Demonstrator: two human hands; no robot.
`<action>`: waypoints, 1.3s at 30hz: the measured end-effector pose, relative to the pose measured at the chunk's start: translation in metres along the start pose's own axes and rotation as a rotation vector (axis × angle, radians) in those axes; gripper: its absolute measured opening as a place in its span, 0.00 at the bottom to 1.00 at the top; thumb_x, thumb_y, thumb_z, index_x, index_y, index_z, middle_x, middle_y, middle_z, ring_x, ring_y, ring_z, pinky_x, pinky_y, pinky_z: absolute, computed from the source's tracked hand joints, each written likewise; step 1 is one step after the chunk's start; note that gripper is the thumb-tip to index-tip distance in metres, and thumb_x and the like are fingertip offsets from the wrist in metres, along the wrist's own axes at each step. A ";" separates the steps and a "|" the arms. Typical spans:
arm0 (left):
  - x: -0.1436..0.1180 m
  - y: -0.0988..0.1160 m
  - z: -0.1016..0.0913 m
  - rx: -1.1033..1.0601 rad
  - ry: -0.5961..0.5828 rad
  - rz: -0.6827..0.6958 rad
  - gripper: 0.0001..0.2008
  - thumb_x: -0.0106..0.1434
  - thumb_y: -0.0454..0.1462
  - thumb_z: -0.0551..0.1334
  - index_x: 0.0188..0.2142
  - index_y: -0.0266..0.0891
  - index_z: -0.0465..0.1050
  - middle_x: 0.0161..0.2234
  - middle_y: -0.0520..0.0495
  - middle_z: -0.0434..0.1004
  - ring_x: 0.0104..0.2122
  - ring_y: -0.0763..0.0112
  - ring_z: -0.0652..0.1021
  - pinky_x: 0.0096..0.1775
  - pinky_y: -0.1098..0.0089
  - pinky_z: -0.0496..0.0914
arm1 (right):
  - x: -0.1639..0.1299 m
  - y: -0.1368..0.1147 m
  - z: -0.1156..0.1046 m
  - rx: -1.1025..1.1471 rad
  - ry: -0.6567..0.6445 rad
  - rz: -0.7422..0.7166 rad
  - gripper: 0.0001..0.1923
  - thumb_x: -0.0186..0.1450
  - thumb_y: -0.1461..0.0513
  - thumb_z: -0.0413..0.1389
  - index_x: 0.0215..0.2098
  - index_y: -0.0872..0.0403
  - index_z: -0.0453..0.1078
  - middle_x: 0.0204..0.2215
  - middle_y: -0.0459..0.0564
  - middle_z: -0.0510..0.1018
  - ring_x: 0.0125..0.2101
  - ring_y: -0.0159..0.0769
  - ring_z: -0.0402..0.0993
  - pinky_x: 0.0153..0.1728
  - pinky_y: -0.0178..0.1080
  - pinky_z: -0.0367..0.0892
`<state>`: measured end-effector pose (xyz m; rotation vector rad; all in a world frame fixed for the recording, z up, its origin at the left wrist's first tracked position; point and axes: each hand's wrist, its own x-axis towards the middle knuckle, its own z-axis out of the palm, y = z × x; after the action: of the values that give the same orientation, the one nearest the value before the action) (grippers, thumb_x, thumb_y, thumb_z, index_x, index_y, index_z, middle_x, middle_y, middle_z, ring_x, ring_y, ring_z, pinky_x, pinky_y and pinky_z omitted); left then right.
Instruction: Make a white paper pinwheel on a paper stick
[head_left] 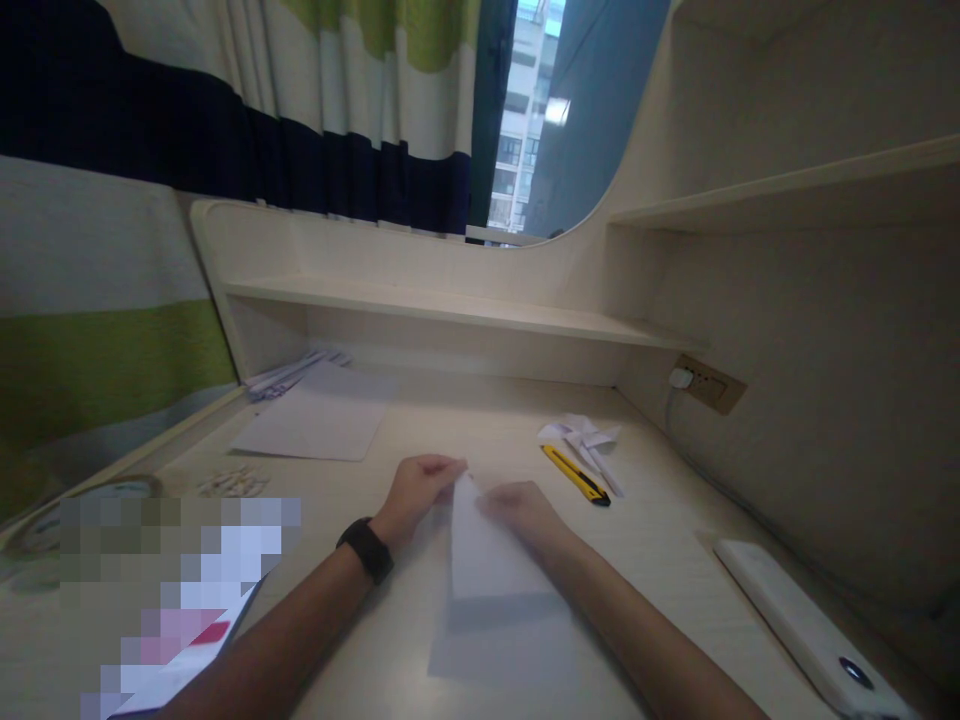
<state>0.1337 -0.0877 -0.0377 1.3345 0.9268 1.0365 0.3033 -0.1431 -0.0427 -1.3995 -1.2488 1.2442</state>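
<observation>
Folded white paper sheet (484,550) lies flat on pale wooden desk (660,530), centre, between my hands. Top already brought to point; lower portion unfolded, more creases judged outstanding. My left hand (416,490) pinches tip at upper edge, fingers curled on it. My right hand (525,510) presses right fold, fingers flattened on paper, not clenched. Yellow-black utility knife (576,474) untouched, near right hand. Fingertips partly hidden; crease lines faint in dim light; pixelated patch lower left unreadable.
</observation>
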 end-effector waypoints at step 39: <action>0.007 0.003 -0.015 0.200 0.125 0.054 0.22 0.49 0.53 0.65 0.17 0.36 0.68 0.16 0.54 0.61 0.18 0.76 0.61 0.21 0.73 0.52 | 0.000 -0.005 -0.005 -0.228 -0.048 0.078 0.14 0.52 0.60 0.63 0.15 0.58 0.67 0.11 0.40 0.65 0.14 0.23 0.56 0.16 0.30 0.50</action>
<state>0.1209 -0.0762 -0.0352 1.4793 1.1166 1.1008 0.3073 -0.1426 -0.0369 -1.6024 -1.4169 1.2235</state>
